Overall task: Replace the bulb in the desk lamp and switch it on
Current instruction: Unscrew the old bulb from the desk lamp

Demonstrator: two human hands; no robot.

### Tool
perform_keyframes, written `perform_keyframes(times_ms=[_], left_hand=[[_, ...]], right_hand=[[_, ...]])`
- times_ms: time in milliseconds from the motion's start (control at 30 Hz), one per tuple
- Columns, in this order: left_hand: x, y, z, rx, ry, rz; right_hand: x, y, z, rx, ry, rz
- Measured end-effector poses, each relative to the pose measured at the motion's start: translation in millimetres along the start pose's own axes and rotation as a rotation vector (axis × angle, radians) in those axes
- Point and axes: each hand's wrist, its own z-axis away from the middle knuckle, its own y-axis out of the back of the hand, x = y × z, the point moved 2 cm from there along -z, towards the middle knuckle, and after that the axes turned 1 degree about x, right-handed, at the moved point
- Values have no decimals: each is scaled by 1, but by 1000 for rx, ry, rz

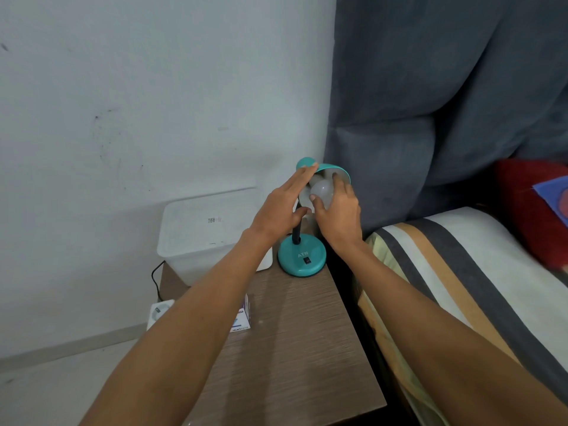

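Fingers straight and held together, the left hand point(281, 207) lies flat against the left side of the lamp shade point(330, 170), fingertips reaching the teal rim and thumb tucked beneath near the neck. Between the two hands sits the bulb point(322, 192) — a frosted white globe, smooth and unlit, at the mouth of the shade. Whether its base is seated in the socket cannot be told. The right hand point(338, 213) grips the bulb, thumb across its lower left face and fingers curled round its far side into the shade.

The desk lamp point(302, 256) is teal, with a round base lettered "ATN", a small black rocker switch on the base front and a dark neck rising to the tilted shade. It stands at the back right corner of a brown wood-grain table point(301, 333), just beside a bed with a striped cover point(461, 272). Left of the lamp sits a white plastic box point(209, 235), and a small carton point(242, 318) lies on the table, partly hidden by the left forearm.
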Motion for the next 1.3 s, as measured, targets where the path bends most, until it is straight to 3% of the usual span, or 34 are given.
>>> perform_keyframes(times_ms=[200, 433, 567, 800, 1033, 1200, 1300], left_hand=[[1, 2, 0, 16, 5, 12], [1, 0, 0, 3, 1, 3], [0, 1, 0, 16, 12, 22], [1, 0, -1, 7, -3, 6], [-1, 2, -1, 11, 13, 24], [-3, 2, -2, 4, 6, 9], [-2, 1, -2, 8, 13, 15]], right_hand=[[-3, 0, -1, -47, 161, 187], [0, 0, -1, -14, -23, -15], [-3, -2, -3, -55, 117, 162], [0, 1, -1, 1, -2, 8], [-6, -1, -2, -53, 157, 156], [-1, 2, 0, 5, -3, -30], [-2, 3, -4, -47, 2, 47]])
